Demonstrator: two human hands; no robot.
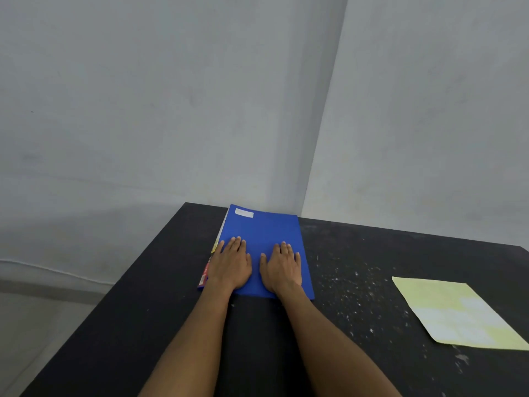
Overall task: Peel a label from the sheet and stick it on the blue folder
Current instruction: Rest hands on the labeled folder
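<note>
The blue folder (266,230) lies flat on the black table (357,282), near its far edge by the wall corner. A white label (244,213) is stuck at the folder's far left corner. My left hand (232,263) rests palm down on the folder's near left part, fingers spread. Beside it, my right hand (282,267) also lies flat on the folder's near right part, holding nothing. The pale yellow label sheet (458,313) lies on the table far to the right, apart from both hands.
Red and yellow paper edges (206,270) stick out from under the folder's left side. White specks dot the table between folder and sheet. The table's left edge runs diagonally, with floor beyond it. Grey walls stand close behind the table.
</note>
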